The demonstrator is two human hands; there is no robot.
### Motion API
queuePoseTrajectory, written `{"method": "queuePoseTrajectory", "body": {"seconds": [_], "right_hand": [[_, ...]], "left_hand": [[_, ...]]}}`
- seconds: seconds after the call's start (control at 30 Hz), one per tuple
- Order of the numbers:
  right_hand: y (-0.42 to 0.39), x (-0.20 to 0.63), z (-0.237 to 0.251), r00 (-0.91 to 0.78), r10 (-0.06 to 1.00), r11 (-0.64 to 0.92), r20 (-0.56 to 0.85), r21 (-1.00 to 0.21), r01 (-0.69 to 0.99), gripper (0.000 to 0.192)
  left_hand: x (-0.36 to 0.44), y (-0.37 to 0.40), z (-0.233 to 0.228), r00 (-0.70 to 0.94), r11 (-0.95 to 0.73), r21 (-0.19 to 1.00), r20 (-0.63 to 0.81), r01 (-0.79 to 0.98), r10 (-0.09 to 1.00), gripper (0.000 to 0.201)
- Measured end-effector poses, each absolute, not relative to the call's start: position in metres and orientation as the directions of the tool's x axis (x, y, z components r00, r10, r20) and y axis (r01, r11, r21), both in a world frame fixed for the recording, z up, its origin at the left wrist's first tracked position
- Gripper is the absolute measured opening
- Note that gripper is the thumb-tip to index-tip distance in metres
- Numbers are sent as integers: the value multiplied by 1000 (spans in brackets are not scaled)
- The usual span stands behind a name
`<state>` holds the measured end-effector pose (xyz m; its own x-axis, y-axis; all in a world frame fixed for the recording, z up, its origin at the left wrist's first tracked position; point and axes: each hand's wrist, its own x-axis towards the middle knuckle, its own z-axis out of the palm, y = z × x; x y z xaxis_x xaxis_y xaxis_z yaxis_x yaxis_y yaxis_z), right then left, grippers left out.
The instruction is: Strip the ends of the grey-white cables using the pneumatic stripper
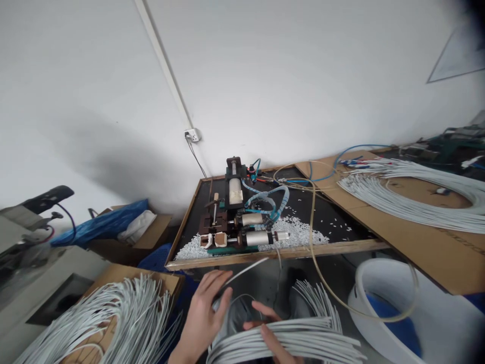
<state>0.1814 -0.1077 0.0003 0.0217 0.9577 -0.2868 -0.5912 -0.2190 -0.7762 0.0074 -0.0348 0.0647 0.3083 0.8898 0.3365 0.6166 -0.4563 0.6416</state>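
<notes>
One pale grey cable (248, 268) runs out from between the thumb and fingers of my left hand (204, 316), its free end pointing up and right toward the machine. My right hand (275, 336) is around a thick bundle of grey cables (310, 336) over my lap, one finger across the front and others behind. Ahead of both hands stands a small pneumatic machine (235, 217) with silver cylinders and a clamp at its front. Small white offcuts (299, 231) are heaped around its base. The lower part of each hand is cut off by the frame edge.
The machine sits in a wood-rimmed black tray (212, 261). A coil of cables (417, 192) lies on cardboard at right, above a white bin (373, 308). More cables (125, 313) fill a box at lower left. A yellowish hose (311, 222) hangs over the tray's front edge.
</notes>
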Motion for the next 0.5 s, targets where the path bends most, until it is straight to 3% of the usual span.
{"method": "queuePoseTrajectory", "body": {"seconds": [0.2, 0.5], "right_hand": [[-103, 183, -9, 58, 978, -122, -200, -776, -619, 49], [-107, 181, -6, 87, 960, -165, -265, -793, -586, 50]], "left_hand": [[41, -51, 75, 685, -554, 723, 153, 414, 712, 18], [41, -54, 67, 637, -522, 705, 129, 479, 760, 25]]}}
